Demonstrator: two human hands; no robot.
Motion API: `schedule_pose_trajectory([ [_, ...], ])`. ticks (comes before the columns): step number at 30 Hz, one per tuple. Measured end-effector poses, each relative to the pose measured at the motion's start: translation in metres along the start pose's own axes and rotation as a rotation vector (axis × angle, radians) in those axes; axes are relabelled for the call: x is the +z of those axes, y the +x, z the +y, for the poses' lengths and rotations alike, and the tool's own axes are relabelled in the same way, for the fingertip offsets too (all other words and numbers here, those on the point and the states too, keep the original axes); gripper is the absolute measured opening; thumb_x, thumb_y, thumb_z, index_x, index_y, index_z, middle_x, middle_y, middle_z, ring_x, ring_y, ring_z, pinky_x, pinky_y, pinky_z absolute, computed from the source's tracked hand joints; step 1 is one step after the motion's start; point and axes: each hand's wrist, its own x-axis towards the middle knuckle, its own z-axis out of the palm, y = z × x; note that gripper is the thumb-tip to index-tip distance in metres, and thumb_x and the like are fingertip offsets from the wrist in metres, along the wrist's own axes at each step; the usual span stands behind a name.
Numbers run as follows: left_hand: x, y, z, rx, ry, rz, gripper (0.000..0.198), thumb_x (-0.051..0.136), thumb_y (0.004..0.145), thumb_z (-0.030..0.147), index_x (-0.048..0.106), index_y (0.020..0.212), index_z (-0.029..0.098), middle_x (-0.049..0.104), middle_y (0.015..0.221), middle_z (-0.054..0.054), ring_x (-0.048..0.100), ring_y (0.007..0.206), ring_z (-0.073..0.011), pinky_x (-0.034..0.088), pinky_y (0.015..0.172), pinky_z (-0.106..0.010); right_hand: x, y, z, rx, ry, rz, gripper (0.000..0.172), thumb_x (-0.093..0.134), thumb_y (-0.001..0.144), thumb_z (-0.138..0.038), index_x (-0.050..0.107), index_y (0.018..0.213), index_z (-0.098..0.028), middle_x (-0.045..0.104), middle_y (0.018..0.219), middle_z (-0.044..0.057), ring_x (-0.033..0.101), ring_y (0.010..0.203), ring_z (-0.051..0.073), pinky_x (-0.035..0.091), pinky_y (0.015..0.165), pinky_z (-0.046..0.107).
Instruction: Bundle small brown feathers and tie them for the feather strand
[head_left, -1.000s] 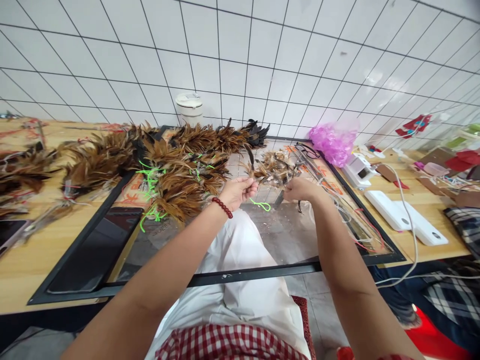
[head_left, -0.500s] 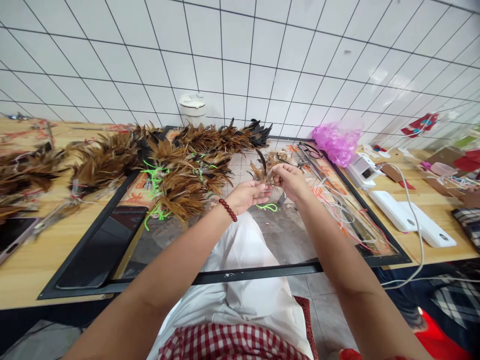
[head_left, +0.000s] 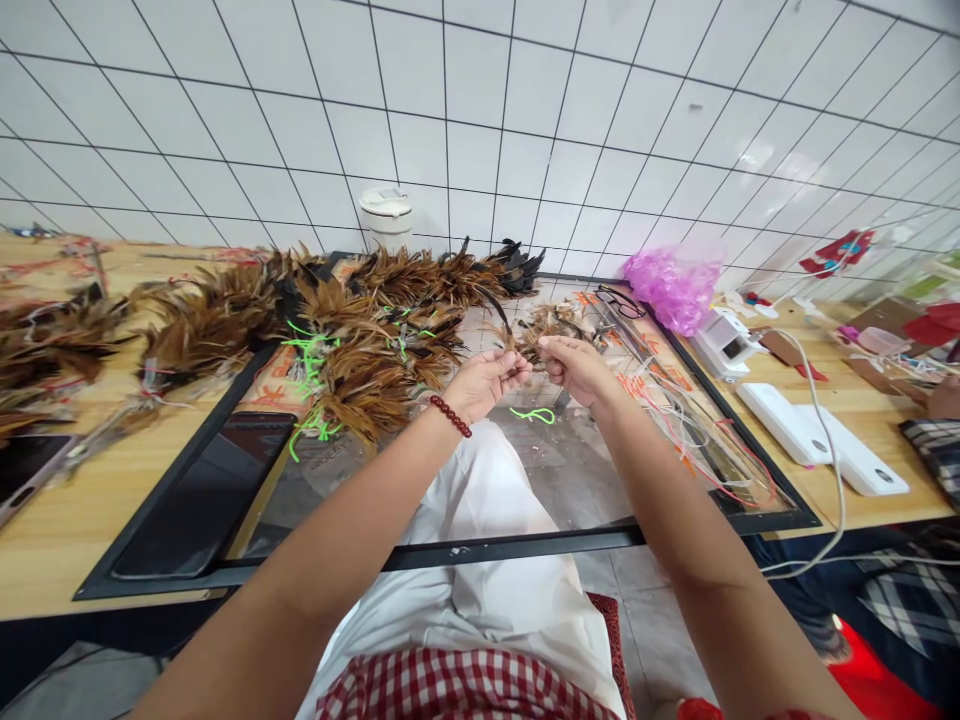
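Observation:
Over the glass panel (head_left: 540, 480), my left hand (head_left: 486, 385), with a red bead bracelet (head_left: 451, 416) at its wrist, pinches brown feathers. A long dark feather (head_left: 501, 312) rises from its fingertips. My right hand (head_left: 576, 368) is close beside it, thumb and finger pinched together on brown feathers too. Their quill ends are hidden by the fingers. Behind the hands lies a pile of loose feathers (head_left: 559, 322). A piece of bright green string (head_left: 534, 414) rests on the glass below them. To the left are brown feather bundles (head_left: 360, 395) tied with green string.
A long feather strand (head_left: 435, 275) lies along the back near a white lidded cup (head_left: 386, 215). A black phone (head_left: 206, 495) rests at left. Glasses (head_left: 621, 302), a pink plastic bag (head_left: 671, 285), cords (head_left: 690, 430) and white devices (head_left: 855, 450) are at right. Another person's sleeve shows far right.
The dark feather has moved left and now leans over my left fingertips. My left hand has closed more and shifted slightly left; my right hand has dropped a little.

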Motion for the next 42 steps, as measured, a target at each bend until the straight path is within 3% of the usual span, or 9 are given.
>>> schedule_pose_trajectory([
  [3, 0.001, -0.001, 0.0, -0.017, 0.017, 0.002, 0.009, 0.06, 0.081, 0.005, 0.062, 0.073, 0.008, 0.066, 0.071, -0.005, 0.064, 0.066, -0.0092, 0.052, 0.075, -0.023, 0.005, -0.003, 0.0, 0.008, -0.02, -0.091, 0.04, 0.08, 0.056, -0.048, 0.058, 0.07, -0.018, 0.049, 0.058, -0.006, 0.036, 0.048, 0.005, 0.028, 0.044, 0.021],
  [7, 0.003, -0.002, -0.001, -0.058, 0.027, 0.064, 0.007, 0.059, 0.081, 0.005, 0.06, 0.075, 0.008, 0.067, 0.075, -0.006, 0.066, 0.068, -0.0109, 0.053, 0.074, -0.025, 0.008, -0.001, 0.004, -0.167, -0.032, 0.012, 0.042, 0.082, 0.054, -0.049, 0.053, 0.059, -0.019, 0.044, 0.051, -0.007, 0.036, 0.048, 0.006, 0.031, 0.048, 0.022],
  [14, 0.003, 0.0, 0.001, -0.11, 0.046, 0.15, 0.002, 0.06, 0.082, 0.009, 0.062, 0.081, 0.008, 0.068, 0.071, -0.006, 0.067, 0.067, -0.0122, 0.053, 0.064, -0.022, 0.012, -0.004, 0.005, -0.305, -0.262, -0.042, 0.027, 0.079, 0.06, -0.043, 0.065, 0.061, -0.02, 0.063, 0.062, -0.001, 0.054, 0.061, 0.013, 0.044, 0.061, 0.027],
  [18, 0.002, 0.0, 0.0, -0.106, 0.041, 0.161, 0.002, 0.062, 0.081, 0.008, 0.064, 0.08, 0.008, 0.067, 0.069, -0.006, 0.066, 0.064, -0.0114, 0.052, 0.061, -0.02, 0.015, -0.003, 0.007, -0.38, -0.384, 0.027, 0.026, 0.078, 0.06, -0.042, 0.065, 0.058, -0.019, 0.065, 0.064, 0.001, 0.055, 0.062, 0.014, 0.044, 0.062, 0.028],
  [24, -0.002, 0.003, -0.002, -0.104, 0.077, 0.162, 0.007, 0.061, 0.08, 0.003, 0.064, 0.075, 0.006, 0.063, 0.063, -0.004, 0.06, 0.054, -0.0069, 0.05, 0.057, -0.017, 0.01, 0.0, 0.009, -0.363, -0.409, 0.054, 0.026, 0.079, 0.058, -0.039, 0.064, 0.06, -0.018, 0.059, 0.059, -0.001, 0.05, 0.057, 0.011, 0.041, 0.057, 0.027],
  [32, 0.001, -0.001, 0.0, -0.125, 0.226, 0.068, 0.005, 0.071, 0.072, 0.007, 0.066, 0.073, 0.006, 0.064, 0.064, -0.005, 0.06, 0.055, -0.0072, 0.051, 0.058, -0.019, 0.002, 0.004, 0.012, -0.337, -0.315, 0.004, 0.026, 0.076, 0.063, -0.041, 0.064, 0.067, -0.018, 0.061, 0.065, -0.001, 0.052, 0.061, 0.011, 0.044, 0.064, 0.027],
  [35, 0.0, 0.0, -0.002, -0.092, 0.247, 0.076, 0.005, 0.07, 0.072, 0.007, 0.065, 0.074, 0.005, 0.064, 0.064, -0.005, 0.06, 0.054, -0.0081, 0.051, 0.057, -0.02, -0.006, 0.006, 0.01, -0.387, -0.513, 0.057, 0.02, 0.067, 0.072, -0.039, 0.067, 0.073, -0.019, 0.064, 0.068, 0.0, 0.055, 0.064, 0.013, 0.043, 0.065, 0.027],
  [38, -0.005, 0.003, -0.003, 0.008, 0.179, 0.125, 0.004, 0.068, 0.074, 0.008, 0.065, 0.076, 0.006, 0.064, 0.065, -0.004, 0.06, 0.056, -0.0075, 0.05, 0.058, -0.02, -0.012, 0.004, 0.008, -0.384, -0.96, 0.124, 0.011, 0.064, 0.074, -0.029, 0.071, 0.076, -0.021, 0.067, 0.074, 0.003, 0.056, 0.069, 0.016, 0.04, 0.066, 0.028],
  [42, -0.01, 0.006, -0.002, 0.05, 0.119, 0.205, 0.003, 0.067, 0.076, 0.01, 0.065, 0.077, 0.008, 0.066, 0.07, -0.005, 0.062, 0.06, -0.008, 0.052, 0.063, -0.021, -0.008, 0.001, 0.012, -0.28, -1.271, 0.052, 0.017, 0.065, 0.074, -0.033, 0.072, 0.084, -0.021, 0.068, 0.082, 0.005, 0.058, 0.074, 0.018, 0.038, 0.065, 0.028],
])
